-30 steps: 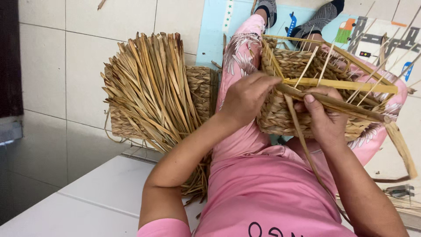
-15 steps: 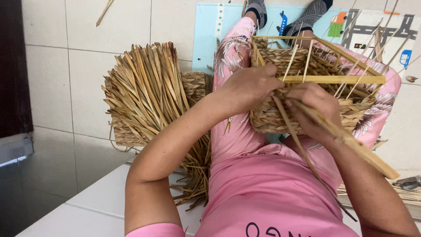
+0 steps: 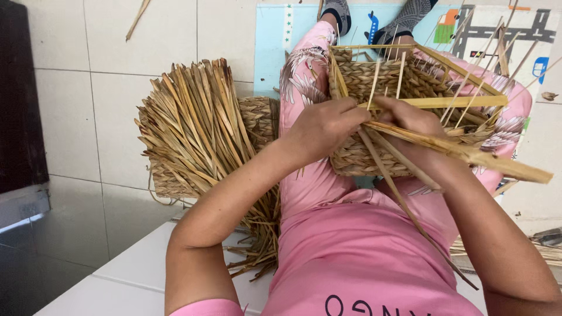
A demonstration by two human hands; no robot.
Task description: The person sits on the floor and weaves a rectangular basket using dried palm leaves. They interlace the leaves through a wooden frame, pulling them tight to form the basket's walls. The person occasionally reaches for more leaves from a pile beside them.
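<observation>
The long strips (image 3: 462, 153) have been swung lower right, gripped by both closed hands, left hand (image 3: 325, 126) and right hand (image 3: 410, 126), at the basket (image 3: 374, 158).

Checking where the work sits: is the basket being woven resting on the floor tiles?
No. The basket lies on the person's lap, with the left hand and right hand on it.

Both hands (image 3: 325, 126) (image 3: 410, 126) in closed grip

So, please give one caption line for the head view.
Both hands, left hand and right hand, work dried strips on a woven basket in the lap.
</observation>
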